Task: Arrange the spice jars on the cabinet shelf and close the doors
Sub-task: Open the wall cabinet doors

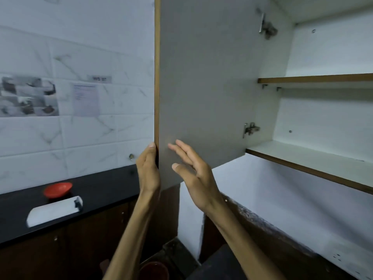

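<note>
- Left hand (148, 170) grips the free edge of the open grey cabinet door with brown edging (203, 77) — thumb on the outer face, fingers hidden behind.
- Right hand (193, 172) spread flat, fingers straight, at the door's inner face; contact uncertain, nothing held.
- Black countertop (105, 188): red bowl (58, 189), white block (54, 211).
- White lower shelf (314, 158) — spice jars not seen.

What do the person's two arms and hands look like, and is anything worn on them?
Both forearms are bare up to the frame's edge: no sleeves show. The left hand and the right hand wear no gloves, and I see no ring, watch or bracelet. The fingers are slim with short, unpainted nails.
</note>
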